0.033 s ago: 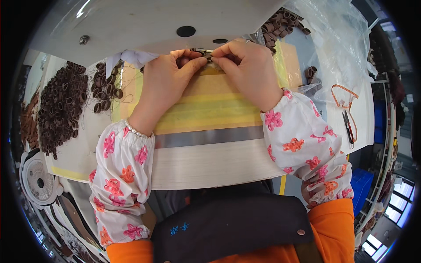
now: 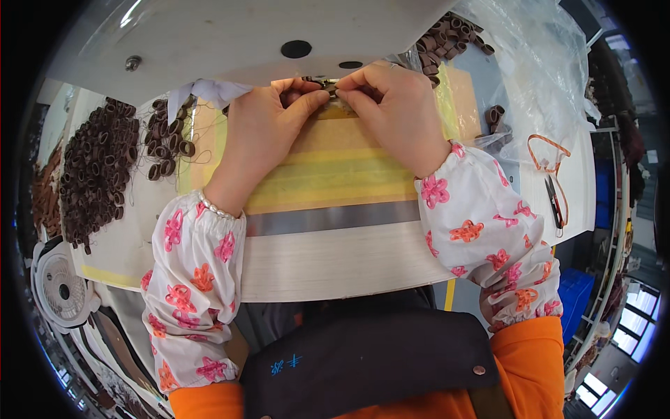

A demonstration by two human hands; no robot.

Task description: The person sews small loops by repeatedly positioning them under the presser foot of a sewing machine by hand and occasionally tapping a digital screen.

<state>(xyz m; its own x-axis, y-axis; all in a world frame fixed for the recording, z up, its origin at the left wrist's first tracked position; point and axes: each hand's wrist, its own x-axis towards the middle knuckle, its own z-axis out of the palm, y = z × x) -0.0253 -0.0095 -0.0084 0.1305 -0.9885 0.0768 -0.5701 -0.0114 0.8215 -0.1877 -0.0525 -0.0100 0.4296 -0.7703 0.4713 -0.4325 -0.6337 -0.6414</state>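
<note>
My left hand [image 2: 269, 126] and my right hand [image 2: 398, 115] meet below the sewing machine's white head [image 2: 230, 45]. Thumb and fingers of each are pinched together, with the fingertips close to the needle area. Between them shows a small brown piece [image 2: 331, 91], mostly covered by the fingers, so its shape is hard to tell. Under my wrists, strips of yellow tape [image 2: 342, 164] cover the machine bed. Flower-patterned white sleeve covers run up both forearms.
On the left lie a big heap of brown loops [image 2: 98, 167] and a smaller threaded cluster [image 2: 164, 143]. More loops [image 2: 447, 42] sit at the back right beside clear plastic film [image 2: 537, 63]. Thread snips [image 2: 554, 202] with an orange cord rest at the right edge. A white fan [image 2: 63, 286] stands lower left.
</note>
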